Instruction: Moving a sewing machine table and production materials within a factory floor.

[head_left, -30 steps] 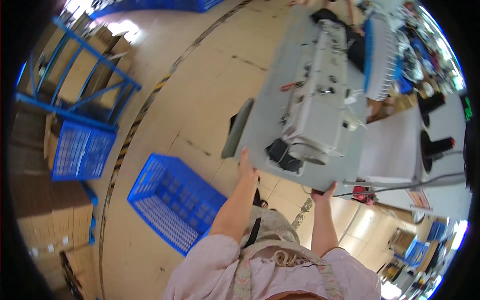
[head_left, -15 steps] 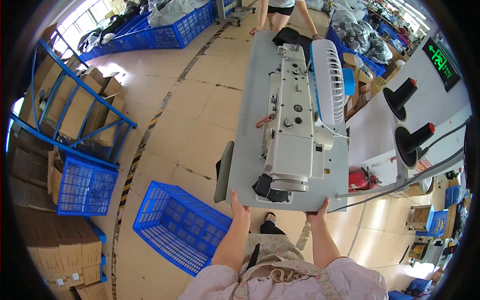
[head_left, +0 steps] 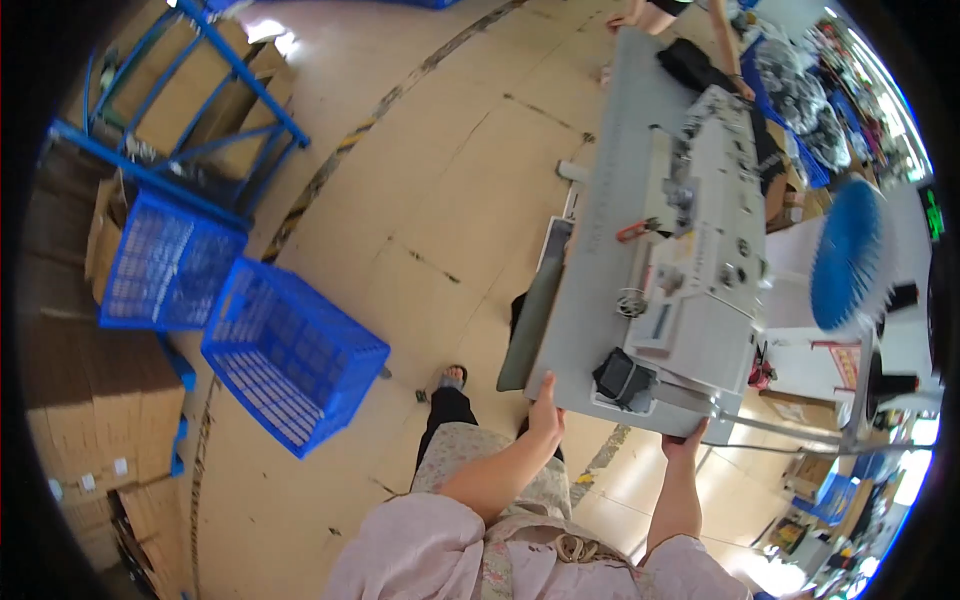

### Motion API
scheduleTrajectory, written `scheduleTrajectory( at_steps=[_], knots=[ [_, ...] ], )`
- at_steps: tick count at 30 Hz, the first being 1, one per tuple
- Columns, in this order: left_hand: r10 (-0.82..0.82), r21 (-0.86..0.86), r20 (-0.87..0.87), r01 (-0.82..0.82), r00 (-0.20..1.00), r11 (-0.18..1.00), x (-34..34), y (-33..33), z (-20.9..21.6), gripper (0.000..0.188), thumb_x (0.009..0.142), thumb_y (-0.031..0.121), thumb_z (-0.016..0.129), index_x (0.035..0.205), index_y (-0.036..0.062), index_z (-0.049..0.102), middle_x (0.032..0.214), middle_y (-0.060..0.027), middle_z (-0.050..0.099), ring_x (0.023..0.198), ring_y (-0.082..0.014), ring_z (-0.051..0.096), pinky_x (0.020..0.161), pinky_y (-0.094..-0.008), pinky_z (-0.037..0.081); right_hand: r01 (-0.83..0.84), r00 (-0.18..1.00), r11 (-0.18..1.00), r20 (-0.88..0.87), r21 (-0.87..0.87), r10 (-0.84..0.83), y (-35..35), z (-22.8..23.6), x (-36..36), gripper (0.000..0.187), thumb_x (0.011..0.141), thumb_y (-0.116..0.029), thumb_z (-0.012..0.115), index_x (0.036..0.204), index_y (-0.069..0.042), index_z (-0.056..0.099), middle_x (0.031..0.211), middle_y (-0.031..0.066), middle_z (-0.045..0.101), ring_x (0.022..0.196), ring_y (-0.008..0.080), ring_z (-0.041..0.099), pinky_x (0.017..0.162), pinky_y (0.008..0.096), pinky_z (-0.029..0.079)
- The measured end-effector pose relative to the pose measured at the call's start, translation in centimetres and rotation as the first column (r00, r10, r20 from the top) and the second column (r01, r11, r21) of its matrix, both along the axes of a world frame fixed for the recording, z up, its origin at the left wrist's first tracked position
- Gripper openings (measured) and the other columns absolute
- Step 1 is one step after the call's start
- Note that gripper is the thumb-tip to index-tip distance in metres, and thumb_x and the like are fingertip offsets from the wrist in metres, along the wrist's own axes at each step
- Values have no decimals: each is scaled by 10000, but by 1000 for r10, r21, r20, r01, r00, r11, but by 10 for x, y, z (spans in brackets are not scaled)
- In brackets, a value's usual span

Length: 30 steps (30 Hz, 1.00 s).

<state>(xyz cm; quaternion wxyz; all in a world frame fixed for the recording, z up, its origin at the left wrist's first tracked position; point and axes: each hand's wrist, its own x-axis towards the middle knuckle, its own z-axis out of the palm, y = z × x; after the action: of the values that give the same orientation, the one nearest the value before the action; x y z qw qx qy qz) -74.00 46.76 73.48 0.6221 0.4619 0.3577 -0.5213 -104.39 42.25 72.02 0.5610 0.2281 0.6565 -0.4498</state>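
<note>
Grey tabletop [head_left: 590, 330] between my hands now, running from 4 o'clock up to 1 o'clock in my view! My left hand [head_left: 545, 418] grasps its near edge at 5 o'clock, right by the corner, thumb up on the surface, fingers out of sight below. My right hand [head_left: 685, 440], at 4 o'clock, grips the same edge, its fingers partly hidden too. And riding on top, between 2 and 3 o'clock, a white sewing machine [head_left: 710, 290] lies lengthwise along the board!

Just beyond my hands sits a dark strapped block [head_left: 622, 380], and up the machine's left flank, red-handled snips [head_left: 637, 230]. A greenish flap [head_left: 530, 340] hangs alongside the table's left edge. At the far end, toward 1 o'clock, a co-worker's hand [head_left: 622, 20] is at the corner; their other hand [head_left: 745, 88] is near a black cloth [head_left: 695, 65], and whether that one grips, I cannot tell. Over at 3 o'clock, a blue-and-white fan [head_left: 845, 255]!

Swing round to 9 o'clock: a blue basket [head_left: 350, 390] on the floor, a second basket [head_left: 170, 260] just past it, a blue rack [head_left: 245, 75] at 10, stacked cartons [head_left: 130, 430] at 8.
</note>
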Motion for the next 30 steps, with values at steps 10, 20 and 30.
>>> scheduleTrajectory(
  at_steps=[10,20,30],
  knots=[
    [-6,145,2,5,1000,989,-10,66,30,701,699,316,736,1219,13,375,1167,-79,471,1071,-167,449,908,-268,355,-116,982,993,-154,-9,113,52,7,-19,465,738,-525,577,1046,-176,558,1021,-12,600,932,192,576,784,346,491],
    [-32,132,37,27,999,991,-20,113,25,670,717,316,720,1217,20,388,1166,-58,471,1050,-147,453,904,-264,356,-262,960,955,-143,-142,242,86,-7,-37,349,785,-403,568,1015,-141,570,995,5,607,930,194,576,785,350,494],
    [16,-12,-3,-16,1000,1000,-16,119,35,418,849,323,553,1178,88,445,1131,-49,527,1033,-158,506,879,-307,422,-219,973,939,6,-267,229,85,-13,-32,447,778,-449,571,1093,-137,521,1081,38,561,1008,228,524,868,382,443]
  ],
)
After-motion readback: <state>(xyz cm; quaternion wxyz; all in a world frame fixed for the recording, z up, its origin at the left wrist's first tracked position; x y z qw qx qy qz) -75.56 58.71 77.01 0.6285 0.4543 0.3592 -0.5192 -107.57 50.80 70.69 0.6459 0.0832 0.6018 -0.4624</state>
